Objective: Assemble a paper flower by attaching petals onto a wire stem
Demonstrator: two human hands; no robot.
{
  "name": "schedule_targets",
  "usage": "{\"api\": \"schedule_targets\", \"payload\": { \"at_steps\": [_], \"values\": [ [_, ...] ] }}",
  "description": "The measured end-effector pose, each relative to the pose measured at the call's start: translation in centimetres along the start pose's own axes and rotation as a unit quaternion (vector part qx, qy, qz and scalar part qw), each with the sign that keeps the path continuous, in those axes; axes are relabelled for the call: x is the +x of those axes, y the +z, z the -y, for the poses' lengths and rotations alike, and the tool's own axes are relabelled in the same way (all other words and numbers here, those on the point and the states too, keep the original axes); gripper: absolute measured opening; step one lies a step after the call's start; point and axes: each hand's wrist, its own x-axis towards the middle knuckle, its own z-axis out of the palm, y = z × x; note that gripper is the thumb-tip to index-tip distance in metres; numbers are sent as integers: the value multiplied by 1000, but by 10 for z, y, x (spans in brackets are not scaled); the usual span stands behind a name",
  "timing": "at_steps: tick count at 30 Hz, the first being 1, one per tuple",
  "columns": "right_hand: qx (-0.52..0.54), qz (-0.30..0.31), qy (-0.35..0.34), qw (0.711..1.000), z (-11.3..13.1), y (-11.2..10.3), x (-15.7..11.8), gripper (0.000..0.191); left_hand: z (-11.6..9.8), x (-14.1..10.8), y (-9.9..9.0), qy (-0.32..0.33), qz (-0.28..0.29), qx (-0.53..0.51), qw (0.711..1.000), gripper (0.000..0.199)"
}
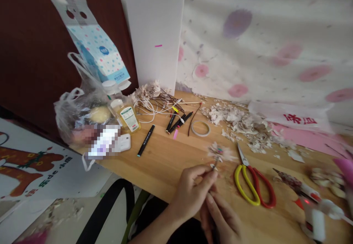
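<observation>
A small handmade flower (219, 151) with whitish petals and a coloured centre points up and away from me. My left hand (193, 187) pinches its thin stem just below the petals. Lower down, my right hand (222, 218) has its fingers closed near the hidden end of the stem. The two hands touch or nearly touch at the table's front edge. Right of them lie scissors (252, 181) with one yellow and one red handle, blades pointing away. A roll of tape (200, 128) rests farther back.
A glue gun (311, 203) lies at the right, a red light showing. Torn paper scraps (239, 122) are heaped at the back. Several markers (146, 140), a white cable (150, 108), a bottle (128, 117) and a plastic bag (74, 115) occupy the left.
</observation>
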Motion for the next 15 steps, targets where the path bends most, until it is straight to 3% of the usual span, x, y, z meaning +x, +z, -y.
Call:
{"api": "schedule_targets", "payload": {
  "at_steps": [6,9,15],
  "values": [
    [-149,-28,-95,984,5,3,12,45,10,7,-49,10,-153,-36,988,35],
    [-148,-56,-113,981,10,-5,35,48,15,8,-64,1,-171,-38,985,36],
    [-114,-210,-158,958,15,-39,66,46,31,2,-75,-69,-165,53,982,50]
  ]
}}
